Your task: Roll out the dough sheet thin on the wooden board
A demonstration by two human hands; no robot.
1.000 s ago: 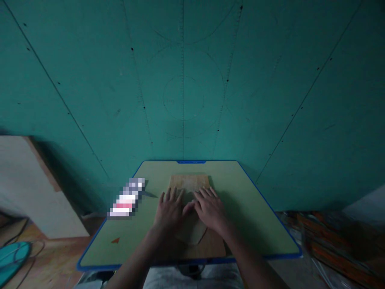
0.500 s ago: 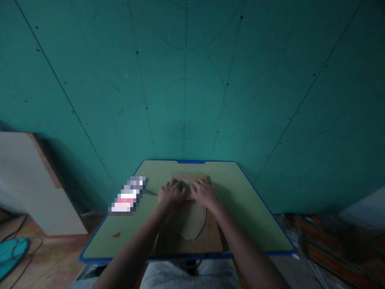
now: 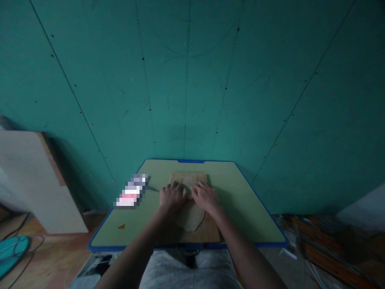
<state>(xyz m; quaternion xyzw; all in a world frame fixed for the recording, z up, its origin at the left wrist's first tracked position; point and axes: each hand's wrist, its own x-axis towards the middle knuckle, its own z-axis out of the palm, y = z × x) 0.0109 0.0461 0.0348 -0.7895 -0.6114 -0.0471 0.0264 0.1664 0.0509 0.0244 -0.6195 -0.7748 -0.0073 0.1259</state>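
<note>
A wooden board (image 3: 210,233) lies on a small green table with a blue rim (image 3: 246,208). A flat tan sheet (image 3: 190,220), pointed at its near end, rests on the board. My left hand (image 3: 172,196) sits on the sheet's far left part with its fingers bent over it. Beside it, my right hand (image 3: 205,195) lies on the sheet's far right part with its fingers stretched forward. The two thumbs nearly touch. The hands hide the sheet's far edge.
A blurred-out object (image 3: 132,192) lies on the table's left side, with a thin dark tip (image 3: 152,188) beside it and a small orange scrap (image 3: 121,226) nearer me. A teal wall (image 3: 192,80) stands right behind the table. A pale panel (image 3: 27,176) leans at left; clutter (image 3: 331,245) covers the floor at right.
Both hands slid away from me, from the sheet's middle to its far end. My left fingers went from flat to bent. More of the sheet's near tip shows.
</note>
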